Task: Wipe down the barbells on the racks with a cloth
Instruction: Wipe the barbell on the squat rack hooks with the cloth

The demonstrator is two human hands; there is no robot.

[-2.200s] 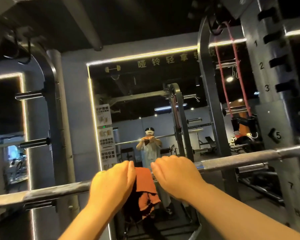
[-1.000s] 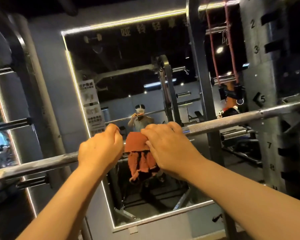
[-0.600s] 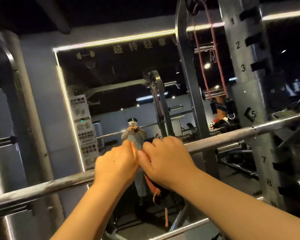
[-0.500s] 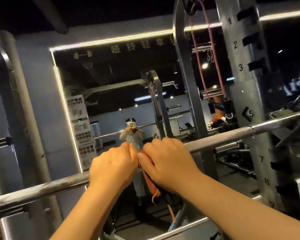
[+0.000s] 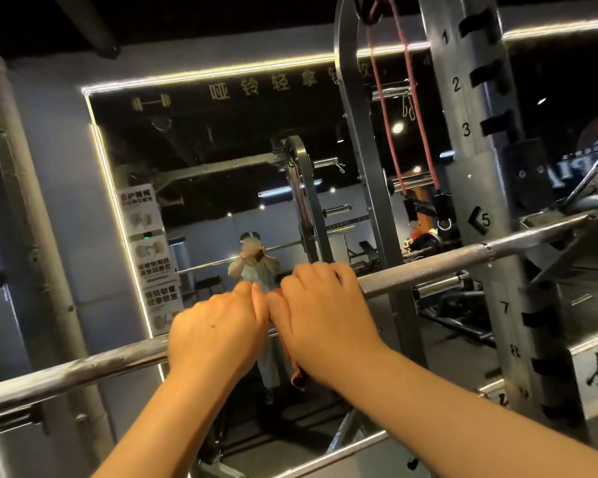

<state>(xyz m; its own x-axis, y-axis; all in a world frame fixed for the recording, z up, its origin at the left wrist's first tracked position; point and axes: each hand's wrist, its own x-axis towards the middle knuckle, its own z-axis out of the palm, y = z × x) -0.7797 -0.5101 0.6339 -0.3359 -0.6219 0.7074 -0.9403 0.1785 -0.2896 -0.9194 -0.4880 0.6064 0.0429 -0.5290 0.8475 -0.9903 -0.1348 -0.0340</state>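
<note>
A steel barbell (image 5: 428, 270) lies across the rack, rising from lower left to upper right. My left hand (image 5: 218, 332) and my right hand (image 5: 325, 315) grip it side by side at its middle, thumbs touching. An orange cloth (image 5: 296, 372) is wrapped on the bar under them. Only a small strip of it hangs out below my right hand; the rest is hidden by my fingers.
A numbered rack upright (image 5: 480, 201) stands at the right, with a red resistance band (image 5: 399, 132) hanging beside it. A large wall mirror (image 5: 221, 150) faces me and reflects a person at the bar. Another rack post (image 5: 25, 219) stands at the left.
My hands have closed together over the cloth, which earlier hung open between them. Now almost all of it is bunched under my hands on the bar.
</note>
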